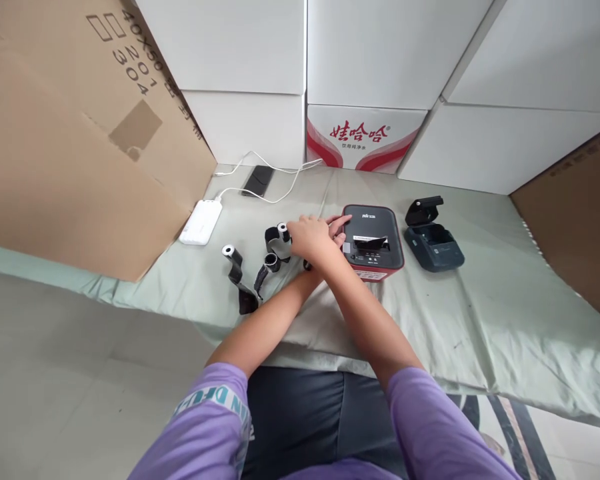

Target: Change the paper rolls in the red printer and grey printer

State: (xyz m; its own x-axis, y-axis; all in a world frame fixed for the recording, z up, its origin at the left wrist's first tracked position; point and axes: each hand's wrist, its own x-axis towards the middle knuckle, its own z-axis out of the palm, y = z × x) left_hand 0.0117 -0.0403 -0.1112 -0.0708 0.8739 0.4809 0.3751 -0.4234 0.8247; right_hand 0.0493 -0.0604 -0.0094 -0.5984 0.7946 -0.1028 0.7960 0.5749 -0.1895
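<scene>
My forearms cross over the table. My left hand (337, 228) reaches to the left edge of a black-and-red label printer (373, 230), its index finger stretched onto the top. My right hand (309, 237) lies across the left hand and wrist, its fingers curled; what they grip is hidden. Close beside the right hand are a black strap with a white-ended roll (283, 231) and another black strap with a dark ring end (271, 261). Further left lies a similar black strap with a white-ended roll (235, 263). A small dark piece (307, 265) shows below the right hand.
A small dark printer (435, 247) with its lid up stands at right. A white power bank (201, 222) with a white cable (280, 199) and a dark phone (258, 181) lie at left. White boxes (367, 137) line the back; cardboard (70, 147) walls the left, more cardboard (580, 213) the right.
</scene>
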